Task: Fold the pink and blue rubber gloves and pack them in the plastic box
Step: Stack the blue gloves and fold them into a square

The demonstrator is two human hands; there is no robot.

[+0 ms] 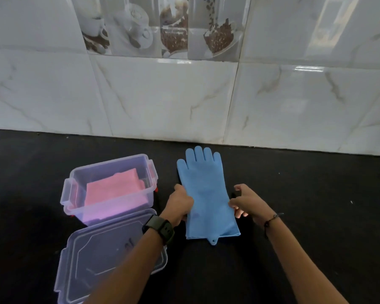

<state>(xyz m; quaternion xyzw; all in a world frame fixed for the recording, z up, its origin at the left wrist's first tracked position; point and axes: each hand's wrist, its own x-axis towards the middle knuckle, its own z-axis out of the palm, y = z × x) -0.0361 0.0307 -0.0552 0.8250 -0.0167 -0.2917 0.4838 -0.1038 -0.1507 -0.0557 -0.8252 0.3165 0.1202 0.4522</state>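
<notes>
So from my end: the blue glove (206,194) is lying flat on the dark surface (316,205), fingers pointing at the tiled wall (162,95), cuff toward the camera with a little tab sticking out at the bottom edge. The left hand (180,205) sits on the glove's left edge around the middle, and its grip looks curled and pinching that edge. The right hand (246,205) is at the right edge at about the same height, fingers bent and touching the rubber, but I can't really tell if that grip has closed on it or is just resting there.

The pink glove (116,191) is already folded and sitting inside the clear plastic box (75,178), which is just left of the blue one. The box's lid (86,260) lies off, flat on the surface right in front of it, partly under the left forearm. There's a dark watch (160,229) on the left wrist and a thin bracelet (270,222) on the right.
</notes>
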